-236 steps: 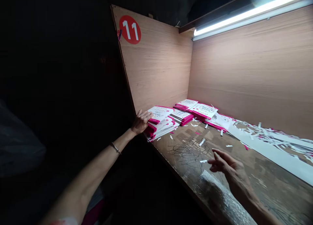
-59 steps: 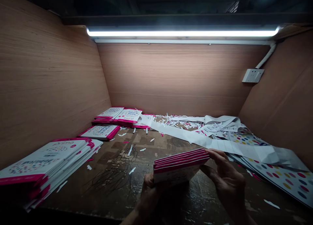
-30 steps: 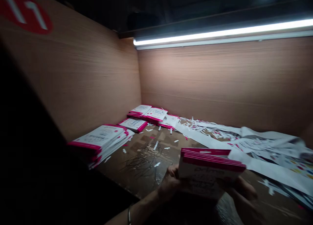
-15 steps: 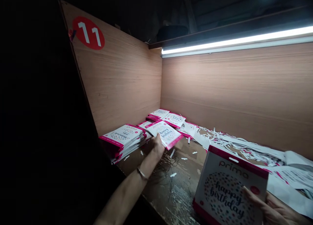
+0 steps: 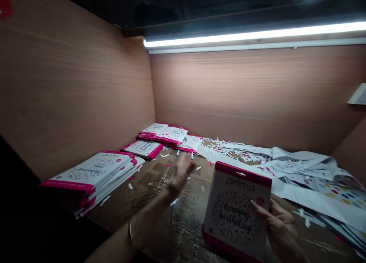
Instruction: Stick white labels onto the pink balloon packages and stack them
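Observation:
My right hand (image 5: pixel 281 225) grips a white and magenta "prima happy birthday" packet (image 5: pixel 236 213), thumb on its front face. It is held upright and tilted, its hang slot at the top. The packet looks thick at its left edge; whether it is several together I cannot tell. My left hand (image 5: pixel 181 173), blurred by motion, is over the middle of the table with nothing in it and its fingers partly apart. Beyond it to the left lies a matching packet (image 5: pixel 143 148), flat on the table. A loose stack of packets (image 5: pixel 91 169) sits at the near left.
More packets (image 5: pixel 173 134) are piled in the back left corner. White paper strips and offcuts (image 5: pixel 246 152) cover the back and right of the table (image 5: pixel 188 217). Small white scraps dot its surface. Wooden panels (image 5: pixel 243 91) enclose the space under a tube light (image 5: pixel 257 33).
My left hand has let go of a packet, which now lies flat near the back left pile, and has come away from it. My view has turned right; my right hand still holds its packet.

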Demonstrator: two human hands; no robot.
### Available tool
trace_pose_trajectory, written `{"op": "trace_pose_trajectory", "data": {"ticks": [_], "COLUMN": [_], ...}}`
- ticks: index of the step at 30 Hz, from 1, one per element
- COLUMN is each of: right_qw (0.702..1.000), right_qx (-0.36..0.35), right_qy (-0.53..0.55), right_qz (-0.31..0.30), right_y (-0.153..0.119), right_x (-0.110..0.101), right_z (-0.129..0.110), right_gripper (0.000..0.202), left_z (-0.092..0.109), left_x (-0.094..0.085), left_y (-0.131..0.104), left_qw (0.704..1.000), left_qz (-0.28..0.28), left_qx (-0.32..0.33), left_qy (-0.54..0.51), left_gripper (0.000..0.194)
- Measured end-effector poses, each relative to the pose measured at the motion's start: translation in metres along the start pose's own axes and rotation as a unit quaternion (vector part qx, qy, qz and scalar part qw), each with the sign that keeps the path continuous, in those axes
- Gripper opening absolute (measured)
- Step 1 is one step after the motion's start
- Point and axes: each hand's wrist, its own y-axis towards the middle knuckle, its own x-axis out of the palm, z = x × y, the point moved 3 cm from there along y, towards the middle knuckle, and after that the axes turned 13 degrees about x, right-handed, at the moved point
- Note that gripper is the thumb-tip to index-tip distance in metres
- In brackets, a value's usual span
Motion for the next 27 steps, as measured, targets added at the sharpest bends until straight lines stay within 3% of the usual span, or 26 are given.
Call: {"op": "trace_pose_trajectory", "data": {"ticks": [2, 3, 6, 8, 10, 14, 16, 20, 22, 24, 25, 27], "right_qw": [0.998, 0.995, 0.984, 0.977, 0.973, 0.974, 0.975, 0.983, 0.969, 0.917, 0.875, 0.825], "right_qx": [-0.055, -0.076, -0.129, -0.152, -0.166, -0.183, -0.18, -0.123, -0.09, -0.1, -0.123, -0.158], "right_qy": [-0.031, -0.052, -0.115, -0.148, -0.162, -0.133, -0.132, -0.123, -0.202, -0.373, -0.464, -0.543], "right_qz": [-0.021, -0.033, -0.04, -0.022, -0.002, 0.029, 0.019, -0.063, -0.111, -0.098, -0.066, 0.002], "right_y": [-0.006, -0.009, -0.018, -0.024, -0.031, -0.041, -0.041, -0.024, -0.004, 0.029, 0.05, 0.1], "right_x": [0.007, 0.008, 0.006, 0.001, -0.003, -0.003, 0.001, 0.017, 0.026, 0.03, 0.029, 0.025], "right_z": [-0.003, -0.004, -0.001, 0.004, 0.009, 0.016, 0.014, -0.002, -0.013, -0.028, -0.037, -0.057], "right_gripper": [0.038, 0.037, 0.032, 0.031, 0.03, 0.023, 0.021, 0.029, 0.035, 0.04, 0.043, 0.041], "left_z": [0.003, 0.002, -0.005, -0.007, -0.005, 0.0, -0.004, -0.017, -0.024, -0.034, -0.04, -0.054], "left_x": [0.034, 0.045, 0.055, 0.052, 0.049, 0.044, 0.042, 0.051, 0.06, 0.069, 0.072, 0.076], "left_y": [-0.04, -0.059, -0.091, -0.095, -0.092, -0.088, -0.088, -0.087, -0.085, -0.082, -0.08, -0.075], "left_qw": [0.978, 0.961, 0.951, 0.951, 0.935, 0.895, 0.887, 0.88, 0.868, 0.855, 0.848, 0.827], "left_qz": [-0.142, -0.175, -0.141, -0.104, -0.123, -0.288, -0.326, -0.286, -0.227, -0.151, -0.117, -0.066], "left_qx": [-0.02, -0.038, -0.078, -0.093, -0.11, -0.142, -0.148, -0.195, -0.246, -0.303, -0.331, -0.388], "left_qy": [-0.154, -0.212, -0.265, -0.277, -0.314, -0.308, -0.291, -0.324, -0.366, -0.393, -0.397, -0.402], "left_gripper": [0.044, 0.047, 0.045, 0.045, 0.047, 0.042, 0.045, 0.037, 0.032, 0.032, 0.033, 0.036]}}
